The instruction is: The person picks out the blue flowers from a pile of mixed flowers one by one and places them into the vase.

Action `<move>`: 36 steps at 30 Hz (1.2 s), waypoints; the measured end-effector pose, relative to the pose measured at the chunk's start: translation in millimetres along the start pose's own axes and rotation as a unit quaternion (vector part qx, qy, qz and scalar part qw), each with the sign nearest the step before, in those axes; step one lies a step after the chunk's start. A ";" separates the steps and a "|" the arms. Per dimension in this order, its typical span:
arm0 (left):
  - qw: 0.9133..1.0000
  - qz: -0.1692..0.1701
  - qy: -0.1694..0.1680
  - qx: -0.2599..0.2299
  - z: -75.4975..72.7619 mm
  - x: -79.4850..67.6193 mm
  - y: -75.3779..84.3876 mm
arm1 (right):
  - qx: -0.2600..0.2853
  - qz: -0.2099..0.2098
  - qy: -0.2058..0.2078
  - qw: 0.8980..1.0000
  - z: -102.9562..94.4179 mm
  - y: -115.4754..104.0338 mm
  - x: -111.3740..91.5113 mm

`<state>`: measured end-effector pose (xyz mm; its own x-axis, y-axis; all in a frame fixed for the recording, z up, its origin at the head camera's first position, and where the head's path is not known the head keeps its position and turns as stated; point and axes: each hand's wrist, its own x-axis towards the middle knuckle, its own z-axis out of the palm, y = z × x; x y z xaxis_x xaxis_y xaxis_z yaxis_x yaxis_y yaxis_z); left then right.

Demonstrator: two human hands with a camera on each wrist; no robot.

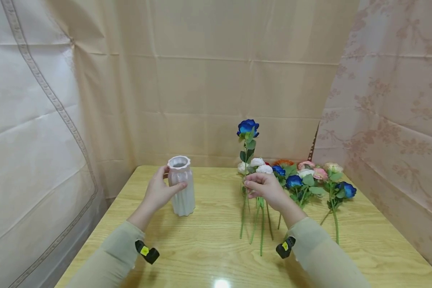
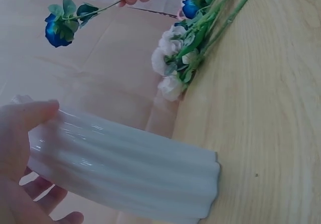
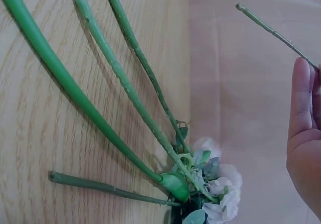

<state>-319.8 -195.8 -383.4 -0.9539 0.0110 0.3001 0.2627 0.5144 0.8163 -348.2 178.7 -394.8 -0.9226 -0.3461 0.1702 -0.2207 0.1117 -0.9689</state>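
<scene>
A white fluted vase [image 1: 183, 192] stands upright on the table toward the left, its scalloped mouth facing up. My left hand [image 1: 161, 189] grips it just below the neck, thumb across the front and fingers round the far side, as the left wrist view [image 2: 120, 166] shows with the vase base on the wood. My right hand [image 1: 265, 188] pinches the stem of a blue rose [image 1: 248, 128] between thumb and fingers. That rose is held upright, its bloom high above the table. In the right wrist view the bare lower end of its stem [image 3: 268, 28] sticks out past the fingers.
Several white flowers [image 1: 264, 169] lie beneath the right hand, their green stems [image 3: 75, 88] pointing toward me. Farther right lie more blue, pink and cream flowers [image 1: 320, 174]. Curtains [image 1: 216, 88] enclose the wooden table [image 1: 201, 248] at the back and sides.
</scene>
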 end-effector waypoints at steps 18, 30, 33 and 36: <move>0.985 0.118 0.119 -0.031 -23.5 1.6 30.8 | 0.010 -0.028 0.014 0.999 -0.7 -5.1 -0.8; 0.974 0.189 0.117 -0.039 -7.6 -8.3 61.9 | 0.003 -0.028 0.005 1.000 1.0 -7.5 -3.1; 0.974 0.194 0.106 -0.056 -2.4 -9.7 68.6 | 0.000 -0.026 0.005 1.000 1.1 -7.3 -3.5; 0.973 0.198 0.096 -0.074 3.4 -10.1 73.4 | -0.003 -0.024 0.001 1.000 0.9 -6.3 -3.8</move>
<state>-291.4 -155.2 -328.2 -0.7325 0.0149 0.6806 0.6356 0.3729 0.6759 -343.0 178.5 -389.5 -0.9113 -0.3501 0.2165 -0.2663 0.1005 -0.9586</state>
